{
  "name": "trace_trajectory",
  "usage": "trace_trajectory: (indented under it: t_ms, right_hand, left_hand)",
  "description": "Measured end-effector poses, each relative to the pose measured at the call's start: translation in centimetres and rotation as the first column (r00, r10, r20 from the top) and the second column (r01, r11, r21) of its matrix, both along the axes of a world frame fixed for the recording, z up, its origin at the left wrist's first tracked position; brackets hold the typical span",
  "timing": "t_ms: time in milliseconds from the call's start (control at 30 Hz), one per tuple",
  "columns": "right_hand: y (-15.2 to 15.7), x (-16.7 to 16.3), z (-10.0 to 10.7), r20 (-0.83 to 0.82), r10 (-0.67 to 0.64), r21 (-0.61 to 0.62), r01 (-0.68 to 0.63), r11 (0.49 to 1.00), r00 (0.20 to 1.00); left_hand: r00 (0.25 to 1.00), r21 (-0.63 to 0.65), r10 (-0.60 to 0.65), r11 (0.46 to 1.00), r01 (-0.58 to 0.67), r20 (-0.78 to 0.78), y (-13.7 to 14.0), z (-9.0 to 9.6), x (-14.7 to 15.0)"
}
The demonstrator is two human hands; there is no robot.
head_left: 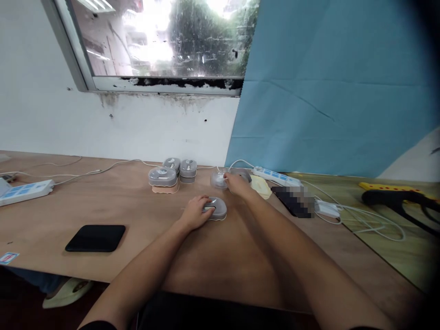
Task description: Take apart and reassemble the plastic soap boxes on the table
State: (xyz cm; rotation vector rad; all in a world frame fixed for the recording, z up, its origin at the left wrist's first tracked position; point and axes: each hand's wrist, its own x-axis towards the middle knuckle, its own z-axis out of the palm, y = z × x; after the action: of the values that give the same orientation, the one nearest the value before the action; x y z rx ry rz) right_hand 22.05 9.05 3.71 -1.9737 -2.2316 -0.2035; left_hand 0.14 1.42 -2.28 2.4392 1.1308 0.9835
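Observation:
In the head view my left hand (198, 213) rests against the left side of a grey container with a clear lid (218, 207), its thumb and fingers closed around the edge and top. Farther back, my right hand (237, 184) has its fingers pinched at a clear plastic lid (217, 179). Behind that hand lies another grey container (243, 173), partly covered by it. To the left stand several more lidded containers: a grey one (162, 177) on a peach-coloured base, and a grey stack (188, 169) beside it. A pale yellow piece (261, 187) lies right of my right hand.
A black phone (95, 238) lies at the front left. White power strips stand at the left (27, 192) and back right (277, 176), with loose cables. A dark device (287, 200), a white adapter (327, 209) and a black-and-yellow tool (398, 199) lie rightward. A shoe (68, 292) shows below the table edge.

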Motion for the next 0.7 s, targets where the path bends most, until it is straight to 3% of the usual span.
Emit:
trace_trajectory:
  t_ms: [233, 700]
  right_hand:
    - [-0.29, -0.57, -0.2, 0.082, 0.005, -0.004, -0.004, 1.0, 0.997]
    - [-0.42, -0.34, -0.59, 0.017, -0.01, -0.006, 0.01, 1.0, 1.0]
  left_hand:
    - [1.0, -0.013, -0.01, 1.0, 0.01, -0.024, -0.13, 0.31, -0.07]
    - [0.999, 0.008, 0.0, 1.0, 0.0, -0.032, -0.04, 0.23, -0.09]
